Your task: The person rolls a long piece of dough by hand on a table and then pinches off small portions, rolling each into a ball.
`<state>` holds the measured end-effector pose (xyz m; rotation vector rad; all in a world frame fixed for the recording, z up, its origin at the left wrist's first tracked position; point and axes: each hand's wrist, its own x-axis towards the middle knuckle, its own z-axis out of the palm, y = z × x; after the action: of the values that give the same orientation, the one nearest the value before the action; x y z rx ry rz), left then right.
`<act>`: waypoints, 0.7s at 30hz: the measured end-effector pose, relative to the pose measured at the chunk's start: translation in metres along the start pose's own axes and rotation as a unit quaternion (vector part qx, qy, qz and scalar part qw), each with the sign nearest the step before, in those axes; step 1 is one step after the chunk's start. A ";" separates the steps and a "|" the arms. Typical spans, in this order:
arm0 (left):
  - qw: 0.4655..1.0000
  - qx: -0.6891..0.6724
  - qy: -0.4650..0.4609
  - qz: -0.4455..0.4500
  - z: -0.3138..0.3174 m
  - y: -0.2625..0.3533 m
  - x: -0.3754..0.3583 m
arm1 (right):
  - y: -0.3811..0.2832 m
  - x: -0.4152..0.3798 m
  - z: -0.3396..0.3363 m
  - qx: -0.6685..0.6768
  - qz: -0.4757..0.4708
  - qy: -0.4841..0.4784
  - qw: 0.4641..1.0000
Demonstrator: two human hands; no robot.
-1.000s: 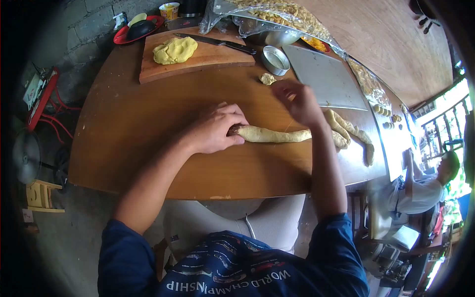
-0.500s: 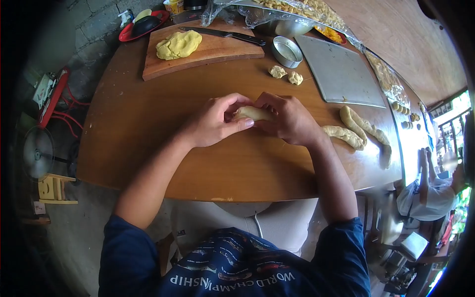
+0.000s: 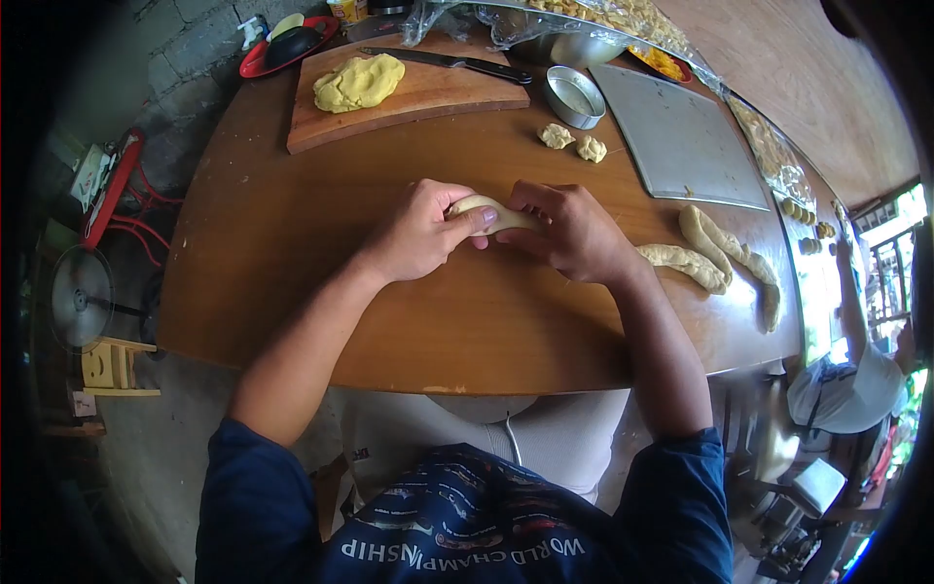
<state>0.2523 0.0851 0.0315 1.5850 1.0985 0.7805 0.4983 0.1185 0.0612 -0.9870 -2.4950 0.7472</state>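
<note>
A pale piece of dough (image 3: 506, 216) is stretched between both hands, just above the brown table (image 3: 467, 331). My left hand (image 3: 420, 232) grips its left end, thumb on top. The right end is pinched in my right hand (image 3: 569, 229), fingers curled round it. Two small dough lumps, one (image 3: 556, 136) beside the other (image 3: 591, 148), lie beyond my hands. To the right of my right wrist rest a thick dough strip (image 3: 685, 263) and a longer folded one (image 3: 735, 251).
A wooden board (image 3: 418, 109) holds yellow dough (image 3: 358, 84) and a knife (image 3: 467, 64). Near it are a round metal ring (image 3: 575, 97), a metal sheet (image 3: 676, 136) and a red plate (image 3: 316, 37). Another person (image 3: 846, 389) is at the far right.
The dough shows more between my hands, its left end now raised and bent, and my fingers have shifted along it. The person at the right has stretched an arm toward the table. The view has shifted slightly.
</note>
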 end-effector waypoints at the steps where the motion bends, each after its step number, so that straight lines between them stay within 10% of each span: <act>1: 1.000 -0.001 0.002 -0.001 -0.002 -0.001 0.001 | 0.000 0.000 0.000 0.000 -0.001 -0.002 1.000; 13: 0.944 0.106 0.097 0.298 0.015 0.003 0.005 | 0.000 -0.001 -0.003 0.120 -0.014 0.017 0.993; 21: 0.956 0.119 0.122 0.240 0.004 0.003 -0.004 | -0.003 0.000 -0.006 0.150 0.046 -0.047 0.987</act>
<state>0.2553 0.0795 0.0328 2.0403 1.0183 1.2287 0.4996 0.1189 0.0675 -0.9793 -2.3333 1.1825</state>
